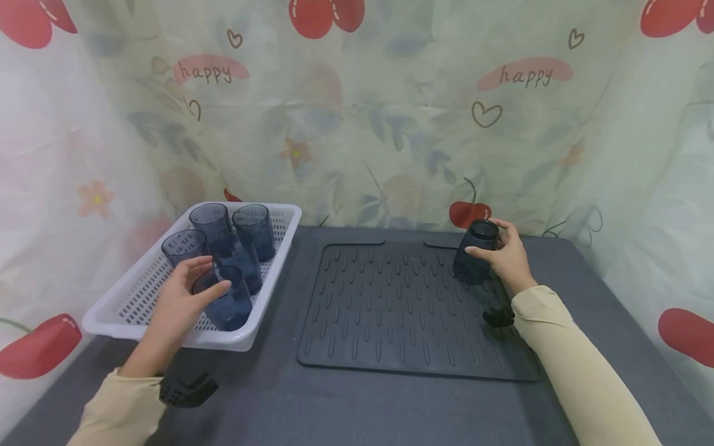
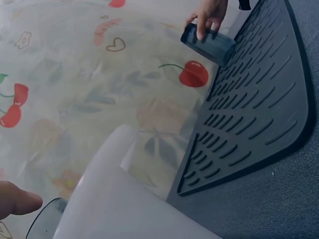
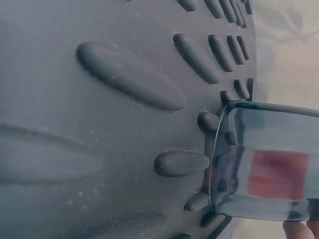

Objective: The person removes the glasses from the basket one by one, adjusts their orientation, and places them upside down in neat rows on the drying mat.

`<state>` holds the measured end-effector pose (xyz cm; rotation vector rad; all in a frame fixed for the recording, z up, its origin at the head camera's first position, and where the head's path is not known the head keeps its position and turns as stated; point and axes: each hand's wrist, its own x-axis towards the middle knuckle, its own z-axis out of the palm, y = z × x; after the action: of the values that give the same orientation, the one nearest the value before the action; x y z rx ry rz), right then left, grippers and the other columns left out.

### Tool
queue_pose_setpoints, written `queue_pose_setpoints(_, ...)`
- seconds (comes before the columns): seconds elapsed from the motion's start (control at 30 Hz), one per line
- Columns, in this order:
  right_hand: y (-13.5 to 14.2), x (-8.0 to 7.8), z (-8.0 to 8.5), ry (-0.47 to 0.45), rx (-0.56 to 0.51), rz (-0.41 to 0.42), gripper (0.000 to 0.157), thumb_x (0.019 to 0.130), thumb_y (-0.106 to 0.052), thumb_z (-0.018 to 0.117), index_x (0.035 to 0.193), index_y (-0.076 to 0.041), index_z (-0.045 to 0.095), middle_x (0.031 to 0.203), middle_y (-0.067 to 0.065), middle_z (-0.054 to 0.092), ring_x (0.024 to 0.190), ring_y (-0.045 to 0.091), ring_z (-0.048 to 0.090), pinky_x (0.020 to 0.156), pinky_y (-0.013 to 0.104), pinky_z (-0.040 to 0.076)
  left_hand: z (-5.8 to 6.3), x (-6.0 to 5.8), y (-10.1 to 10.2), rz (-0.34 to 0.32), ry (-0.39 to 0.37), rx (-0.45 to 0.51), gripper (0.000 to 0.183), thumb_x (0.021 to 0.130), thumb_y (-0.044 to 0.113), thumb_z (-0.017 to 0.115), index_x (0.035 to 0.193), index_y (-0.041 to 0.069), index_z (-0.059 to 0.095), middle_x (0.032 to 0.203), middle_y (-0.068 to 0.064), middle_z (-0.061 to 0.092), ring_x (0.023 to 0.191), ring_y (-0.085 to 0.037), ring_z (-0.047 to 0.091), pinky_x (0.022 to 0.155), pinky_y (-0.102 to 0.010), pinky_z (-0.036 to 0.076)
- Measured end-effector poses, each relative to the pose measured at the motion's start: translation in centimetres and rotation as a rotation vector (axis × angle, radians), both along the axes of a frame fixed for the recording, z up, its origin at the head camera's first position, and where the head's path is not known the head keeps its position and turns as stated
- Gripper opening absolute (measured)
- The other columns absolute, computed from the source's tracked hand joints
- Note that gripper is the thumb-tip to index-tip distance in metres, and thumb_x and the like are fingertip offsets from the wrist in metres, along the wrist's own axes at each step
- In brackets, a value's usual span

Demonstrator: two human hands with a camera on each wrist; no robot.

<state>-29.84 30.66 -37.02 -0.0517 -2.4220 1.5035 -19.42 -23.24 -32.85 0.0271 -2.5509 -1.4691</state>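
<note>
My right hand (image 1: 509, 257) grips a dark blue-grey glass tumbler (image 1: 471, 259) near its base. The tumbler is upside down, its mouth at the far right part of a black ridged drying mat (image 1: 390, 325). In the right wrist view the tumbler's rim (image 3: 215, 164) lies against the mat's ridges, or very close to them. At the left, my left hand (image 1: 181, 300) reaches over a white plastic basket (image 1: 217, 339), thumb and fingers spread about the top of the nearest tumbler (image 1: 230, 313). A small gap shows between my thumb (image 2: 22, 200) and a tumbler (image 2: 46, 221) in the left wrist view.
Several more tumblers (image 1: 256, 232) stand in the basket, close together. The basket sits left of the mat on a dark grey tabletop (image 1: 346, 409). A patterned curtain (image 1: 357, 136) hangs behind and along both sides.
</note>
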Motion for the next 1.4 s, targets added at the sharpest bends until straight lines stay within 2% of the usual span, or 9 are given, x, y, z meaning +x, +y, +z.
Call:
queue_pose_setpoints(0.27,0.0,0.0,-0.2,-0.005,-0.006,0.000,0.088,0.083,-0.026,0.077,0.151,-0.014,0.022,0.141,0.016,0.048,0.113,0.016,0.051,0.096,0.044,0.046,0.1,-0.1,-0.3,-0.055,-0.063,-0.022,0.081,0.091,0.033,0.068,0.149,-0.002,0.024,0.154,-0.024,0.028,0.141,-0.041,0.027,0.111,-0.060,0.027)
queue_pose_setpoints(0.57,0.1,-0.2,-0.2,-0.005,-0.016,0.003,0.089,0.083,-0.026,0.078,0.151,-0.013,0.022,0.144,0.015,0.046,0.120,0.022,0.051,0.096,0.042,0.047,0.2,-0.5,-0.4,-0.079,-0.141,-0.026,0.088,0.089,0.040,0.068,0.151,0.000,0.020,0.155,-0.026,0.024,0.142,-0.042,0.026,0.111,-0.060,0.027)
queue_pose_setpoints(0.8,0.1,-0.3,-0.1,-0.009,-0.018,0.000,0.089,0.082,-0.025,0.078,0.151,-0.013,0.022,0.143,0.015,0.047,0.115,0.016,0.051,0.094,0.040,0.047,0.2,-0.8,-0.7,-0.095,-0.188,-0.093,0.095,0.086,0.047,0.070,0.153,0.004,0.018,0.155,-0.025,0.025,0.141,-0.042,0.027,0.109,-0.063,0.028)
queue_pose_setpoints(1.0,0.0,-0.3,-0.1,-0.003,-0.017,0.002,0.088,0.083,-0.024,0.077,0.151,-0.013,0.023,0.141,0.016,0.047,0.118,0.022,0.051,0.096,0.043,0.047,0.5,-0.7,-0.5,-0.093,-0.229,-0.151,0.100,0.083,0.049,0.072,0.153,0.004,0.016,0.154,-0.026,0.027,0.140,-0.044,0.026,0.108,-0.066,0.025)
queue_pose_setpoints(1.23,0.0,-0.2,0.0,-0.002,-0.018,0.002,0.088,0.083,-0.024,0.077,0.151,-0.013,0.023,0.140,0.015,0.048,0.113,0.014,0.052,0.094,0.038,0.047,0.3,-1.0,-0.5,-0.101,-0.228,-0.163,0.101,0.081,0.042,0.076,0.153,0.003,0.017,0.152,-0.028,0.029,0.138,-0.045,0.029,0.107,-0.064,0.028)
queue_pose_setpoints(1.4,0.1,-0.2,-0.1,0.001,-0.017,0.002,0.088,0.083,-0.024,0.077,0.151,-0.013,0.023,0.140,0.016,0.048,0.115,0.017,0.052,0.094,0.040,0.047,0.2,-1.1,-0.5,-0.116,-0.217,-0.161,0.102,0.079,0.034,0.080,0.152,0.002,0.017,0.151,-0.029,0.029,0.137,-0.046,0.032,0.107,-0.063,0.031)
